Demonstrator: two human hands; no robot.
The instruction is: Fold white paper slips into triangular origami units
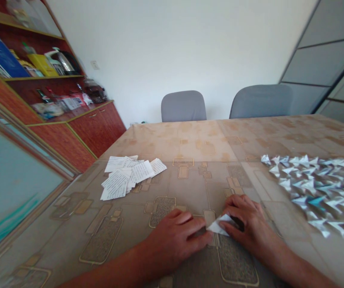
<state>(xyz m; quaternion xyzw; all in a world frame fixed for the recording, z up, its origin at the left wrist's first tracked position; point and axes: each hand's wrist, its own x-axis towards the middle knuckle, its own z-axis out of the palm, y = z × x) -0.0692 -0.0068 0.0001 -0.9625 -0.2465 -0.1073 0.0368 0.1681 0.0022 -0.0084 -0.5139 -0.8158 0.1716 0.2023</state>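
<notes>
My left hand (pixel 176 236) and my right hand (pixel 246 224) rest on the table (pixel 190 148) near its front edge, fingertips meeting on a small folded white paper piece (pixel 220 225). Both hands pinch and press that piece against the tabletop, fingers curled. A loose pile of printed paper slips (pixel 128 174) lies to the left, farther back. On the right spreads a large group of folded paper triangles (pixel 318 184), white with some blue.
Two grey chairs (pixel 184 106) (pixel 260 101) stand at the table's far side. A reddish wooden cabinet with shelves (pixel 78 116) holding a kettle, boxes and clutter lines the left wall. A framed panel (pixel 9 176) leans at the near left.
</notes>
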